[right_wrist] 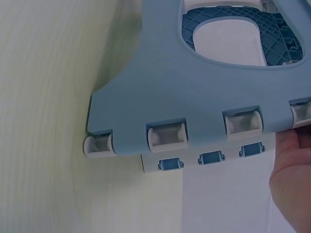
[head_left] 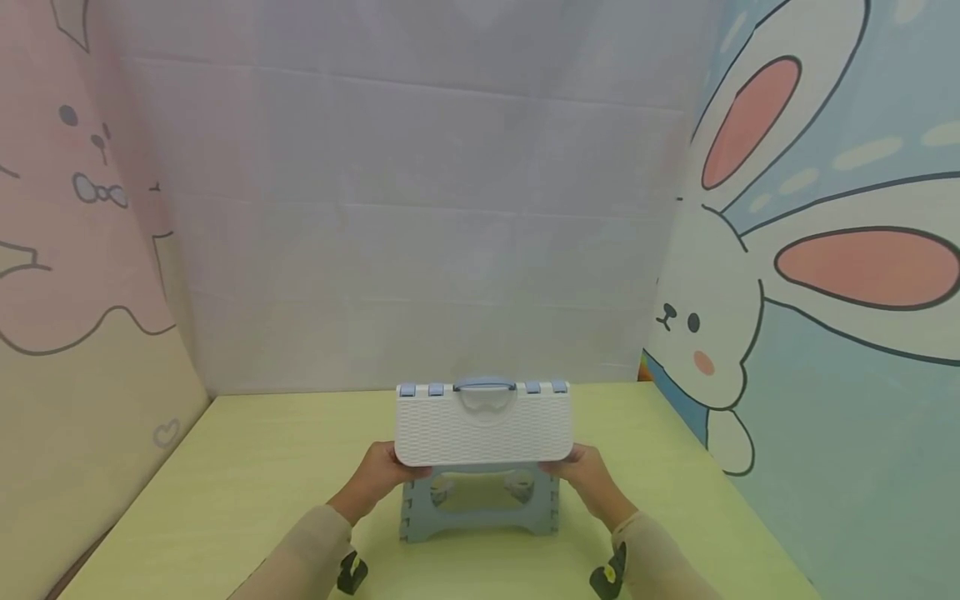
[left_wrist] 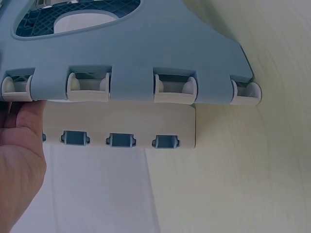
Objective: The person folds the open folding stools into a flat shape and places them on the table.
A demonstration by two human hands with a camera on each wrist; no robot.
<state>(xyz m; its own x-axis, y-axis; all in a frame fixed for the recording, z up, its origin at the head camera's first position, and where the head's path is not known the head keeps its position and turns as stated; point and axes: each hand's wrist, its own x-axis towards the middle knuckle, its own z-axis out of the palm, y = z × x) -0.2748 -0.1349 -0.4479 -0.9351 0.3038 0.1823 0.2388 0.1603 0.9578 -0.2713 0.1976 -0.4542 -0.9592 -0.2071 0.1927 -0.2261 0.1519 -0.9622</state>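
Observation:
A folding step stool [head_left: 483, 427] with a white woven-pattern top and blue-grey leg panels is unfolded at the middle of the table. A blue carry handle [head_left: 484, 383] runs along the top's far edge. My left hand [head_left: 380, 469] grips the stool's left end just under the top, and my right hand [head_left: 588, 477] holds the right end the same way. In the left wrist view, white hinge pieces [left_wrist: 88, 87] line the blue leg panel [left_wrist: 136, 53]. The right wrist view has the same panel [right_wrist: 170, 92] from the other side. Most fingers are hidden beneath the stool.
The pale yellow table [head_left: 285, 450] reaches back to a plain white curtain [head_left: 420, 208]. Cartoon-printed sheets hang on both sides, with a rabbit [head_left: 705, 333] on the right one. Dark wrist devices [head_left: 352, 573] sit at both sleeves.

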